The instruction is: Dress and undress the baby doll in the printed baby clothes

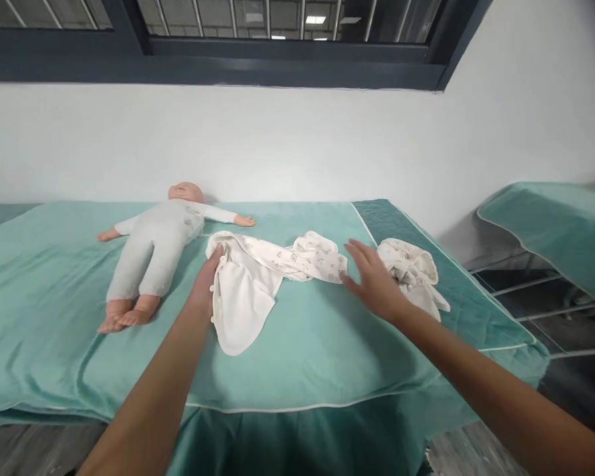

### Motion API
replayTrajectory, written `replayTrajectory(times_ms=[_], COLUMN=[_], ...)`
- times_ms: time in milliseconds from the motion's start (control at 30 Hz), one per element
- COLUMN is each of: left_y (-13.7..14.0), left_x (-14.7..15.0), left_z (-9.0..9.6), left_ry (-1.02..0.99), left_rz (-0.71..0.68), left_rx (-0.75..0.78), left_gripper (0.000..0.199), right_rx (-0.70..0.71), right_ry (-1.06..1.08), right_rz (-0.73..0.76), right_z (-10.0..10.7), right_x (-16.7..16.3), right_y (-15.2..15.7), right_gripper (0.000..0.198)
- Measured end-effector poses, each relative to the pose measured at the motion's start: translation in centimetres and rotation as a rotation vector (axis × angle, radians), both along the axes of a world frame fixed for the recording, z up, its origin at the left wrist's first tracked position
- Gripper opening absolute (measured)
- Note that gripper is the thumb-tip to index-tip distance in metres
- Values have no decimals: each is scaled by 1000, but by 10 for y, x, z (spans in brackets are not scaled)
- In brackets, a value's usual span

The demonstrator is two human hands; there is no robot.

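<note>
A white baby garment with small printed figures and snap buttons is spread, partly twisted, over the green bed cover. Its left edge is pinched in my left hand, thumb on top. My right hand hovers by the end of the garment's sleeve, fingers apart and holding nothing; whether a fingertip touches the cloth I cannot tell. Just beyond that hand lies a crumpled white printed cloth. A baby doll in a pale body covering rests on its back to the left, arms spread.
The bed has a green cover with white piping and stands against a white wall. Above is a dark window frame with bars behind it. At right, another green-covered bed shows metal slats beneath.
</note>
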State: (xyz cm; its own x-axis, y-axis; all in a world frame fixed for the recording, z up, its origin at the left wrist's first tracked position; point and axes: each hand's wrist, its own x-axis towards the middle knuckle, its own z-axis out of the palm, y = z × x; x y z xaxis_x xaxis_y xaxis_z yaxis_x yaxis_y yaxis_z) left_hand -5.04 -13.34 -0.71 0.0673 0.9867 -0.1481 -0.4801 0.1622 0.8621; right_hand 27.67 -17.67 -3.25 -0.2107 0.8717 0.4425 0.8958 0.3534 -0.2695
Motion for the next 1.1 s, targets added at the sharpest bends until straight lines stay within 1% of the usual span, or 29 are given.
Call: replayTrajectory(times_ms=[67,133,167,233,267,333,400,467,533,600,667,700,767,867,933,1033,1100], left_y=[-1,-4,-8,-17,-22,-32,-40,-47,-52,-57,-61,-63,-66,-69,-70,-74,-78], left_x=[0,6,10,17,21,24,25,26,28,32,36,37,37,36,34,32,30], left_z=[12,30,40,61,70,86,98,108,117,124,129,131,135,139,141,143,144], left_ry=[61,164,218,303,337,389,453,584,806,1069,1298,1383,1487,1518,1480,1360,1273], left_rz=[19,25,4,-57,-78,-75,-18,66,148,242,352,411,504,606,611,542,486], left_rx=[60,166,213,279,296,306,312,343,404,493,591,636,703,763,780,732,645], left_gripper=[40,39,38,36,35,34,34,32,28,21,17,15,15,14,12,11,10], right_rx=[-18,-37,-36,-41,-52,-88,-99,-53,43,149,253,298,370,454,481,434,344], right_ry=[82,70,38,-18,-43,-76,-66,3,100,180,220,230,252,289,300,347,384], right_rz=[123,209,229,186,145,72,42,41,49,57,49,41,25,17,28,5,-45], right_z=[6,11,13,17,19,27,38,55,74,93,110,118,131,145,152,156,154], right_x=[-40,-77,-92,-114,-121,-125,-122,-114,-104,-92,-78,-70,-54,-34,-23,-8,2], right_y=[4,9,13,23,28,37,42,42,38,34,30,28,23,14,7,-3,-8], right_gripper=[51,44,43,36,31,22,21,24,27,29,28,27,29,33,34,33,33])
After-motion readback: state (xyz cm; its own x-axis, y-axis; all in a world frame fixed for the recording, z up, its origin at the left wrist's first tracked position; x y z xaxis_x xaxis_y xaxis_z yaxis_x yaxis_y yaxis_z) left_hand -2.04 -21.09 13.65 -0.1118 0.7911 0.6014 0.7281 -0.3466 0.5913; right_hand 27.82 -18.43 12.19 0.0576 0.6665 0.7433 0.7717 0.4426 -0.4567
